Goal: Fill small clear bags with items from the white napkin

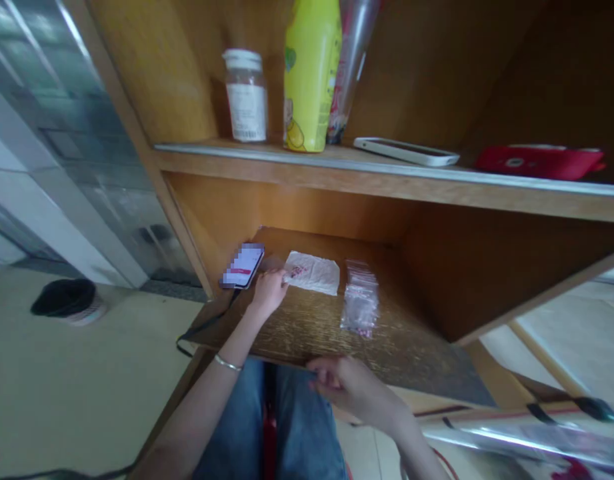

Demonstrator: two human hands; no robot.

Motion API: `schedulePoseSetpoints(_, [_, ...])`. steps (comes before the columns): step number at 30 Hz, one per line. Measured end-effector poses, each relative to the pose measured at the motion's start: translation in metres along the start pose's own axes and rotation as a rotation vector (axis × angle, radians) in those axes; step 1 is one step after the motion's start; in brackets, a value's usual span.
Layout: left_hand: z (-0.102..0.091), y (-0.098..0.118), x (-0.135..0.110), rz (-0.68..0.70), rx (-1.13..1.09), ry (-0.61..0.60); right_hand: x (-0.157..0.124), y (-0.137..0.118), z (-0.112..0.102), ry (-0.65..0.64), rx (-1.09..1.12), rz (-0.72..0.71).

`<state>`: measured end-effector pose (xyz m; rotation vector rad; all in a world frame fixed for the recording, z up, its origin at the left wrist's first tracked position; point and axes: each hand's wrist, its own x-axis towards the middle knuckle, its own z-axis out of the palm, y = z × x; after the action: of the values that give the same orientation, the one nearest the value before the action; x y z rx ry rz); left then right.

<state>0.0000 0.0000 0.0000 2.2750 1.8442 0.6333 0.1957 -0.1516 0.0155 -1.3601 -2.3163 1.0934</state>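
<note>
At the left edge of a crumpled white tissue (319, 275), my left hand (271, 291) is closed, fingertips pinched together; what lies between them is too small to make out. Small reddish-pink pieces (299, 271) lie on the tissue beside those fingers. My right hand (344, 383) is over the front edge of the brown desktop (297, 327), above my lap. Its fingers look loosely curled but are blurred, so I cannot tell whether they hold anything. Between the tissue and the right side lies an overlapping row of small clear plastic bags (361, 300), with pinkish bits at its near end.
A lit phone (243, 265) lies at the left, near a dark strap (207, 327). The shelf above (287, 167) bears a white-capped jar (247, 100), a yellow bottle (311, 80), a clear bottle (354, 67), a white phone (407, 151) and a red object (541, 162). A bin (69, 300) stands on the floor.
</note>
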Motion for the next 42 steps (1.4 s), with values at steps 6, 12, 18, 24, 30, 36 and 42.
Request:
schedulePoseSetpoints(6, [0.005, -0.013, -0.007, -0.001, 0.082, -0.035, 0.05, -0.002, -0.021, 0.294, -0.169, -0.05])
schedulePoseSetpoints(12, [0.003, -0.021, -0.019, -0.07, 0.029, 0.004, 0.09, 0.01, -0.022, 0.328, -0.217, -0.061])
schedulePoseSetpoints(18, [0.0, -0.028, -0.036, -0.117, -0.133, 0.141, 0.105, 0.01, -0.012, 0.383, 0.008, -0.136])
schedulePoseSetpoints(24, [-0.009, -0.015, -0.057, -0.055, -0.234, 0.366, 0.121, 0.013, 0.005, 0.414, 0.476, -0.125])
schedulePoseSetpoints(30, [-0.007, 0.011, -0.088, 0.139, -0.341, 0.398, 0.128, 0.007, 0.014, 0.395, 0.873, -0.116])
schedulePoseSetpoints(36, [0.003, 0.016, -0.098, 0.12, -0.403, 0.413, 0.115, 0.012, 0.015, 0.302, 0.99, -0.097])
schedulePoseSetpoints(42, [0.012, 0.014, -0.096, 0.104, -0.424, 0.363, 0.104, 0.013, 0.015, 0.318, 0.896, -0.027])
